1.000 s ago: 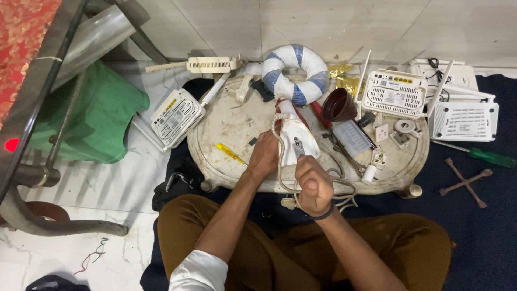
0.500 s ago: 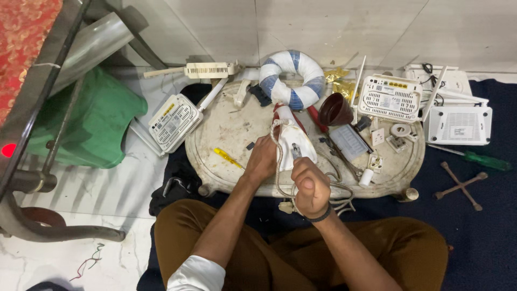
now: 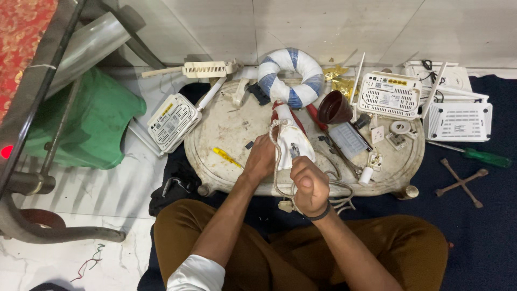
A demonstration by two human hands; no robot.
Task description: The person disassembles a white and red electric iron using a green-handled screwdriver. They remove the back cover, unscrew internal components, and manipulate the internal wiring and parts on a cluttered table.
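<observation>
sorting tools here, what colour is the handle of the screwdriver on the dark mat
Green: the screwdriver, head view.

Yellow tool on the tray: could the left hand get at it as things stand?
Probably yes. The yellow tool lies bare on the oval tray, just left of the left hand, nothing between. But that hand grips the white iron, so it would have to let go first.

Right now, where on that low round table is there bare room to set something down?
Free: the left part of the table, between the yellow tool, left hand and white router. Crowded: the right side, around the dark funnel and small parts.
</observation>
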